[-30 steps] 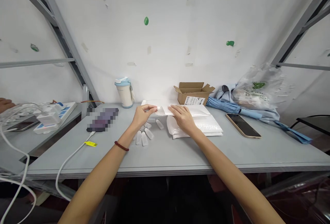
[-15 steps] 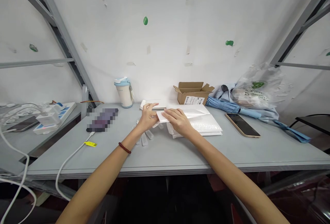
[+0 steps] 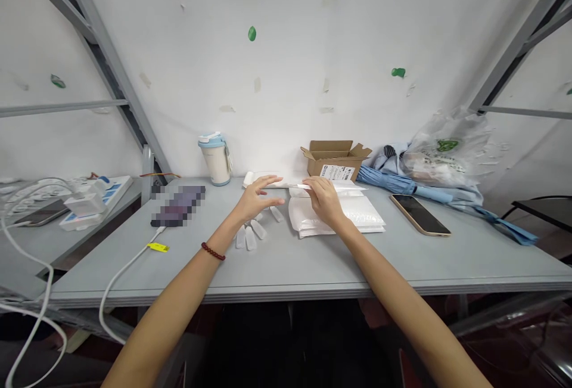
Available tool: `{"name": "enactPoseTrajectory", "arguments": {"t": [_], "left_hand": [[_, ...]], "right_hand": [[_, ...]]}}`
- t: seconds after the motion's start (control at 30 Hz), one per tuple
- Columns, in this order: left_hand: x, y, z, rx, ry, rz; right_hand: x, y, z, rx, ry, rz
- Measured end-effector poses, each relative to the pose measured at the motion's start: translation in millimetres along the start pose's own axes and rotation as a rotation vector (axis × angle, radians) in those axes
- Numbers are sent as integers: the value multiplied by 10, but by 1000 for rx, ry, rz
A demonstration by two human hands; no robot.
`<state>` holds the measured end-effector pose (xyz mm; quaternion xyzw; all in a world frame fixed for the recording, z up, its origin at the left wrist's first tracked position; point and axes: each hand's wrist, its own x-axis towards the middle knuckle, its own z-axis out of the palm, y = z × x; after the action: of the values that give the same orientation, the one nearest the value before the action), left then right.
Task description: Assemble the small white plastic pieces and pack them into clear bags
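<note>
My left hand (image 3: 257,198) is open, thumb and fingers spread apart, with nothing visible between them. Below it, several small clear plastic pieces (image 3: 251,239) lie fanned out on the grey table. My right hand (image 3: 325,198) is closed on the edge of a white bubble mailer (image 3: 348,186), which is tilted so that its left edge shows as a thin line. Underneath lies a stack of white bubble mailers (image 3: 364,214), partly covered by my right hand. Behind my left hand a flat white object (image 3: 250,178) rests near the wall, mostly hidden.
An open cardboard box (image 3: 328,168) and a blue-lidded cup (image 3: 217,161) stand along the wall. A phone (image 3: 420,215), a folded blue umbrella (image 3: 393,182) and a plastic bag (image 3: 447,149) are at the right. A blurred dark phone-like object (image 3: 179,206) with a white cable (image 3: 120,283) lies left.
My left hand has come away from the mailer and its fingers have spread. My right hand has shifted slightly right, tilting the mailer nearly edge-on. More of the clear pieces now show.
</note>
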<state>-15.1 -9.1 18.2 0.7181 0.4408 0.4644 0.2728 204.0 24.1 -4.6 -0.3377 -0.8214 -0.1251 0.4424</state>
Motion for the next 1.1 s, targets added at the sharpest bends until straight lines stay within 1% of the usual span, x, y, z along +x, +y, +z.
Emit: {"name": "enactPoseTrajectory", "arguments": {"t": [0.07, 0.1, 0.23, 0.27, 0.3, 0.33, 0.37, 0.47, 0.5, 0.57, 0.63, 0.7, 0.73, 0.83, 0.9, 0.97, 1.1], "left_hand": [[-2, -19, 61, 28, 10, 2], [0, -36, 95, 45, 49, -2], [18, -125, 188, 53, 342, -38], [20, -141, 194, 36, 398, -39], [20, -149, 194, 19, 416, -35], [18, -149, 191, 11, 393, -22], [12, -140, 188, 14, 334, 0], [-19, -74, 195, 84, 97, 102], [-33, -47, 205, 121, 41, 136], [-63, -3, 231, 208, -33, 179], [-89, 18, 258, 287, -80, 200], [-103, 10, 285, 326, -93, 239], [-106, -4, 300, 332, -81, 266], [-92, -65, 351, 359, 19, 346], [-75, -103, 380, 398, 102, 367], [-62, -122, 395, 427, 139, 355], [-76, -98, 398, 419, 102, 250]], "right_hand": [[2, -27, 0, 15, -9, -2], [4, -47, 1, 19, -14, -9], [14, -139, -4, 5, -27, -56], [16, -159, -6, -4, -25, -70], [17, -177, -7, -14, -21, -82], [17, -192, -7, -25, -18, -94], [17, -204, -4, -35, -14, -106], [8, -225, 17, -70, 6, -143], [3, -230, 25, -82, 15, -156], [-4, -241, 38, -104, 38, -171], [-6, -255, 40, -123, 63, -164], [-2, -270, 29, -136, 93, -145], [2, -277, 20, -141, 109, -135], [15, -284, -8, -163, 180, -123], [22, -278, -20, -184, 230, -132], [25, -264, -24, -209, 255, -139], [21, -236, -15, -265, 269, -137]]}}
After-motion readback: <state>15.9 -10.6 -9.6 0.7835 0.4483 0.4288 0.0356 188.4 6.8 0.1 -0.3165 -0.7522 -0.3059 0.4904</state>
